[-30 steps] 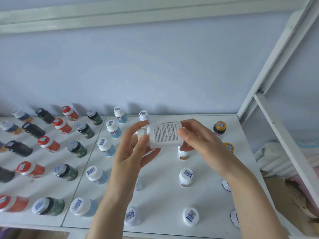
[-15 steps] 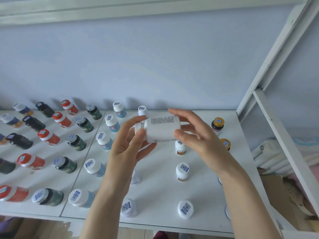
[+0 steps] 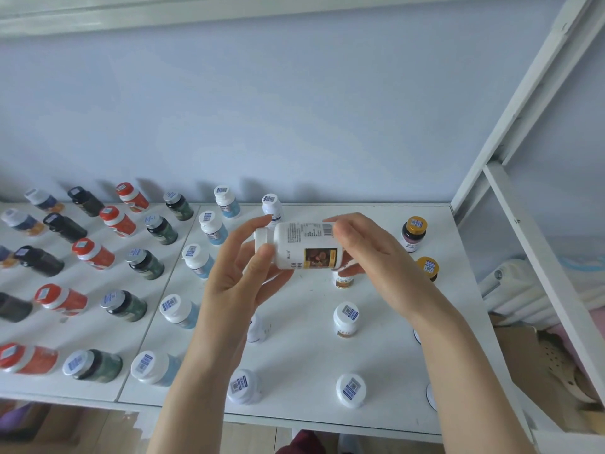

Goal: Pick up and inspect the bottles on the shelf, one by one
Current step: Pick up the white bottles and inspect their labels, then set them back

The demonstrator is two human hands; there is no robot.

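Pale blue wall (image 3: 294, 109) backs a white shelf (image 3: 294, 362), and a white frame post (image 3: 523, 103) slants up on the right. Rows of small bottles stand on the shelf, each with a barcode sticker on its cap: black ones (image 3: 39, 260) and red ones (image 3: 93, 253) on the left, then dark green ones (image 3: 145, 263), then white-capped ones with blue labels (image 3: 196, 260). Two gold-capped bottles (image 3: 414, 234) stand near the right edge.

I hold one white bottle (image 3: 304, 245) above the middle of the shelf, clear of the surface and lying on its side, its cap (image 3: 262, 235) pointing left. My left grip (image 3: 235, 276) is closed round the cap end, thumb in front and fingers behind. My right grip (image 3: 370, 257) is closed round the base end, fingers curled over the top. The label faces me: fine print and a barcode (image 3: 327, 229) along the top, a small brown and yellow picture (image 3: 319, 258) below. The print is too blurred to read. Another white bottle (image 3: 258, 329) shows beside my left wrist, partly hidden, perhaps tipped over.
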